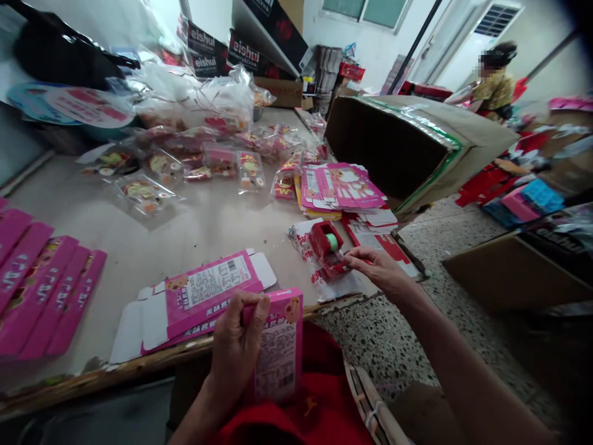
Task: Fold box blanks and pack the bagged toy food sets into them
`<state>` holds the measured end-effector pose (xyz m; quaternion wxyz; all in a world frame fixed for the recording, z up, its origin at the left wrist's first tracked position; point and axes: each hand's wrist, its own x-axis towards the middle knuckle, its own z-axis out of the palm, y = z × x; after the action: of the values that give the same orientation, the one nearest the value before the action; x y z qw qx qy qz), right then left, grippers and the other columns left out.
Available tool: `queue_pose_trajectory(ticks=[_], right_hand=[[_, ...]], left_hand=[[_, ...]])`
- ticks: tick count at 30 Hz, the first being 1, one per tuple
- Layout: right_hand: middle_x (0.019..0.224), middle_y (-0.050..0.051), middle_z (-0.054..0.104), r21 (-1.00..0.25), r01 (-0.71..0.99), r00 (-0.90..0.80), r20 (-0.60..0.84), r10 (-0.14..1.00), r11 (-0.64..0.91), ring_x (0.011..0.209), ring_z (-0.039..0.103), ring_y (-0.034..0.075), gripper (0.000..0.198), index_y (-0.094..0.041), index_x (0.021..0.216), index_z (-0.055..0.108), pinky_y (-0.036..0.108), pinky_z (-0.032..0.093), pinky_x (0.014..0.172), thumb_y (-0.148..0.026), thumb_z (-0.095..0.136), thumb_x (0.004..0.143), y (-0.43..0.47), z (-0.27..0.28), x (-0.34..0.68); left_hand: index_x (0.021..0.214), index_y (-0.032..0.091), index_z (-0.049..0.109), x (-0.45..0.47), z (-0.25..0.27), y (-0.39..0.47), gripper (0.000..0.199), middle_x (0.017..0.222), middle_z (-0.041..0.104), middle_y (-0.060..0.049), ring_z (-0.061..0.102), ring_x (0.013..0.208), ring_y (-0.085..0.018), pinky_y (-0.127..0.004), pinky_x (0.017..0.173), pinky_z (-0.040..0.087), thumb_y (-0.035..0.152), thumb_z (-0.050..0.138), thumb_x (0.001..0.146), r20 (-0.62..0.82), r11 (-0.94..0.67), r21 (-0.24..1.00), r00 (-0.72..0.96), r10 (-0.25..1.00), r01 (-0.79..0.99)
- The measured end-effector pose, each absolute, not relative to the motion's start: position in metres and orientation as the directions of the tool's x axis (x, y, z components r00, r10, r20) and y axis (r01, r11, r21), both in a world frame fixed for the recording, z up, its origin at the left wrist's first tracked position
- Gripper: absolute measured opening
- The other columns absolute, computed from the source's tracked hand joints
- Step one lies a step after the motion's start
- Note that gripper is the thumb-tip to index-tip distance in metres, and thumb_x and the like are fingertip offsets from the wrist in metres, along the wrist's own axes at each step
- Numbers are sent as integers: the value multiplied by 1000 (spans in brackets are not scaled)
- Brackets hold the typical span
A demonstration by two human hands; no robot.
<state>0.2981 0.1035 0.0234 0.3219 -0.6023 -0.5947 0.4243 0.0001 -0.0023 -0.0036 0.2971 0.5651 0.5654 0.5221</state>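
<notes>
My left hand [241, 334] grips a pink printed carton [280, 346] by its upper left part, thumb on the near face, just off the table's front edge. The carton stands upright with its top closed. My right hand [375, 266] is closed, thumb and forefinger pinched at the front end of a red tape dispenser [327, 247]. The strip of clear tape between these fingertips is too fine to see well. A pale green core shows in the dispenser, which sits on a red-and-white plastic wrapper [303, 238]. Left of the held carton lie flat, unfolded pink cartons [208, 287].
Several filled pink cartons [55, 296] stand in a row at far left. Clear-bagged toy sets [148, 191] cover the table's back. Flat pink card sheets [343, 185] are stacked near an open brown box [417, 136]. Another person [495, 86] is at the far right.
</notes>
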Motion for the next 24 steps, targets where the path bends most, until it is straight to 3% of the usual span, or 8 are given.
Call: queue_pose_trajectory(ticks=[3,7,9,12,15,18,21,24], right_hand=[[84,5,71,-937,337,-26,-109,994,-94,83,63,22,37,-19,77,78,36,48,81,-55,83,72,107,25,292],[97,4,69,-938,342,94,86,992,48,102,60,23,25,-22,74,79,37,43,95,-46,85,74,81,27,292],[86,3,68,-964,264,140,4,990,-34,90,61,21,26,-22,74,78,36,45,89,-47,86,74,62,26,292],[70,2,67,-970,39,165,-231,959,-240,69,58,18,37,-20,72,74,34,46,73,-54,88,68,42,17,288],[68,2,68,-961,-37,138,-277,951,-274,63,58,16,42,-18,71,70,32,46,67,-56,88,66,45,0,285],[63,1,65,-968,185,159,-142,977,-171,60,54,15,40,-19,69,67,30,42,62,-57,79,73,57,-16,292],[60,1,62,-858,500,198,-17,980,-116,58,51,15,35,-19,64,65,29,37,58,-51,74,77,60,-14,310],[62,1,63,-805,593,11,-20,1000,-22,60,52,15,30,-18,69,67,29,38,60,-43,71,85,51,22,320]], left_hand=[[97,24,65,7,-6,-2,11,83,68,3,62,73,-13,-23,70,47,33,60,100,242,-179,900,-113,964,396],[91,23,64,11,-5,5,19,74,64,5,56,64,-13,-24,63,43,38,58,100,180,-130,905,-88,980,405],[89,23,61,14,-6,10,22,71,60,5,53,62,-13,-24,62,42,40,57,101,152,-115,910,-62,986,399],[87,22,59,20,-7,15,25,70,57,5,51,62,-13,-23,60,40,43,56,101,110,-95,928,-20,994,360],[87,21,58,26,-6,16,28,71,56,4,50,63,-13,-22,58,38,45,55,101,53,-63,953,41,998,296],[88,20,57,31,-5,19,30,70,56,4,49,63,-12,-21,58,38,47,55,101,-13,-9,968,87,996,251],[87,20,56,37,-8,26,31,67,52,5,46,60,-11,-20,55,35,50,57,99,-80,51,978,137,987,203],[85,20,55,45,-14,34,35,67,50,6,45,60,-11,-20,54,34,53,56,98,-113,89,989,225,968,117]])
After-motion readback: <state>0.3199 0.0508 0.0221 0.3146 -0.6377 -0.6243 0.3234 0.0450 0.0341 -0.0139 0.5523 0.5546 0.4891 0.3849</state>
